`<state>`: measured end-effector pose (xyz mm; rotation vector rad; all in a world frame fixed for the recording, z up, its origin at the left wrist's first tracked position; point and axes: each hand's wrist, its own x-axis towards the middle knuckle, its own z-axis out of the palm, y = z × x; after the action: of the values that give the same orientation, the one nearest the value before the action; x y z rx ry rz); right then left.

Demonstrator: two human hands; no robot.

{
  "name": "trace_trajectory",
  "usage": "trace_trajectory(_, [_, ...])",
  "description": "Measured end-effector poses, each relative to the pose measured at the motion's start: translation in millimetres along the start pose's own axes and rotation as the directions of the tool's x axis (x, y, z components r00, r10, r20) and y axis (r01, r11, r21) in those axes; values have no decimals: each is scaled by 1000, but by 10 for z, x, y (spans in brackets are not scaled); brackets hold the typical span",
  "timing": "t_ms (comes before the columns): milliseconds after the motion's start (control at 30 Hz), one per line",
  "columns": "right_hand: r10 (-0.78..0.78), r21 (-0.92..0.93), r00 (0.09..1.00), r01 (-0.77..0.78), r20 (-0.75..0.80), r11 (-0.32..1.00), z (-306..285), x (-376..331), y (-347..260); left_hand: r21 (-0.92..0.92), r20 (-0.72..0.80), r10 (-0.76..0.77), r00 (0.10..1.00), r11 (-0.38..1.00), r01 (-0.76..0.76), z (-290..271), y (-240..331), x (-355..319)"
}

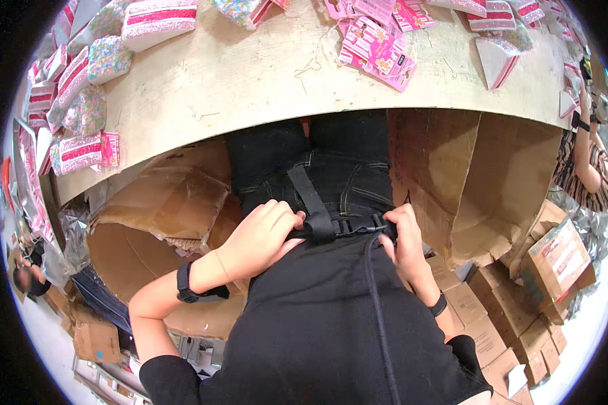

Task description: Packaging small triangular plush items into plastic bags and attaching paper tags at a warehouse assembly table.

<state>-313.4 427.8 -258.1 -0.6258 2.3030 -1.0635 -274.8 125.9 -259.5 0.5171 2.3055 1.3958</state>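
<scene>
A black strap buckle [348,226] at the waist was gripped from both sides — the left hand [263,236] and the right hand [404,239] were closed on it. Pink packets [378,47] were spread over the worktable [250,81] — cardboard boxes [554,260] were stacked below.

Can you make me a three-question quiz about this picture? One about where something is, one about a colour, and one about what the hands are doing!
1. Where are the pink packets?
A. on the table top
B. inside a cardboard box
C. in the person's hands

2. What colour is the strap at the waist?
A. pink
B. black
C. white

3. What are the left hand and right hand doing?
A. lying flat on the table
B. holding a box
C. gripping the buckle

Answers: 1 A, the packets lie on the pale table. 2 B, the strap is black like the shirt. 3 C, both hands close on the buckle, one at each end.
</scene>
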Motion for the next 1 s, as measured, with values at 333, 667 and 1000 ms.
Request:
trace_trajectory(333, [-119, -91, 977, 104, -179, 990, -3, 110, 79, -71, 116, -76, 990, 994, 85, -126, 55, 131])
trace_trajectory(667, [-338, -281, 921, 278, -193, 918, -75, -194, 197, -365, 611, -48, 790, 869, 335, -393, 83, 432])
trace_trajectory(1000, [-206, 177, 974, 186, 99, 966, -344, -58, -45, 324, 8, 104, 995, 941, -101, -412, 16, 577])
